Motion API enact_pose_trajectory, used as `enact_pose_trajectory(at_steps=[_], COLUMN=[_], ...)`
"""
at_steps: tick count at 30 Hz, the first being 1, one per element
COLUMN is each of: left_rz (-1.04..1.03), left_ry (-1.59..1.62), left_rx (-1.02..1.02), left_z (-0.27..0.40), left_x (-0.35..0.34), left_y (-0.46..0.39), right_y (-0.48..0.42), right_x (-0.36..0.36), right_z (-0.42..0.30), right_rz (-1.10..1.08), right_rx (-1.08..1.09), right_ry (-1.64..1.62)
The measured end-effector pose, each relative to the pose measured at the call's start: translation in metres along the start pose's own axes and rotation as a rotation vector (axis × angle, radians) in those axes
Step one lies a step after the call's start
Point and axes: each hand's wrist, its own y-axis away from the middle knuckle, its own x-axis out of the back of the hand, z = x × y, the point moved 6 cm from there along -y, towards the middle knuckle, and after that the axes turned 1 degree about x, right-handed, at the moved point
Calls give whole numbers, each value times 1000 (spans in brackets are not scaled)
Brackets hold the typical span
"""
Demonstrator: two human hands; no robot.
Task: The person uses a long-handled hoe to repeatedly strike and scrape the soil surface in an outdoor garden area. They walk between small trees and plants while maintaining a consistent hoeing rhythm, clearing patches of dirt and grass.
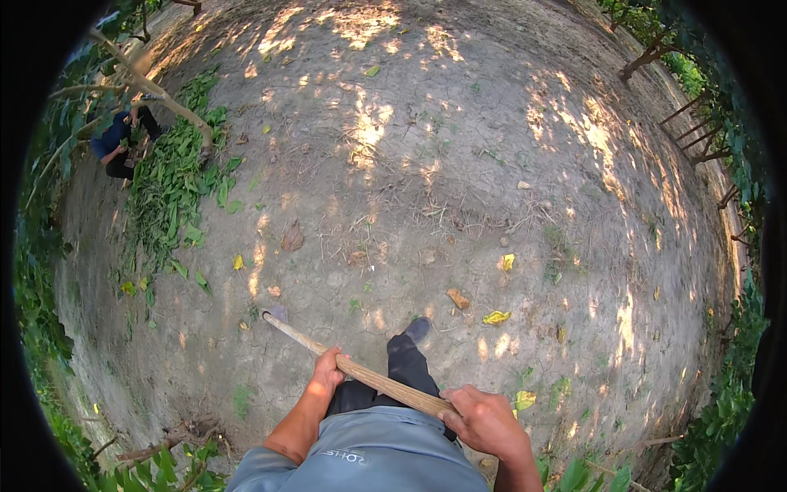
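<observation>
A hoe with a long wooden handle [393, 388] slants across the front of my body. My left hand [330, 368] is closed around the middle of its handle. Near the handle's thick end, my right hand [482, 418] grips it just right of my waist. The tool's greyish metal blade [278, 313] is at the far end, low over or on the dry, cracked soil; whether it touches cannot be told. One dark shoe [417, 330] of mine shows ahead of the handle.
At the upper left, a person in dark clothes [112, 138] sits low beside a heap of cut green leaves [166, 184] and a leaning tree trunk [166, 98]. Tree trunks [642, 60] line the right side. Yellow leaves [497, 317] and dry stalks [467, 218] lie on the soil. Branches [154, 449] lie lower left.
</observation>
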Motion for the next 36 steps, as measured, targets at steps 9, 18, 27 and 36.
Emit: enact_pose_trajectory(at_steps=[9,18,27,36], left_rz=[21,50,-69,-108], left_ry=[40,-90,-352,-414], left_rx=[-26,62,110,25], left_z=[21,89,178,216], left_x=[-156,-310,-513,-656], left_y=[-6,-86,-101,-148], right_y=[-86,-226,-322,-402], right_x=[115,198,279,341], right_z=[93,146,160,258], right_rz=[101,73,81,130], right_rx=[-88,-183,-282,-439], right_ry=[-103,-76,-176,-397])
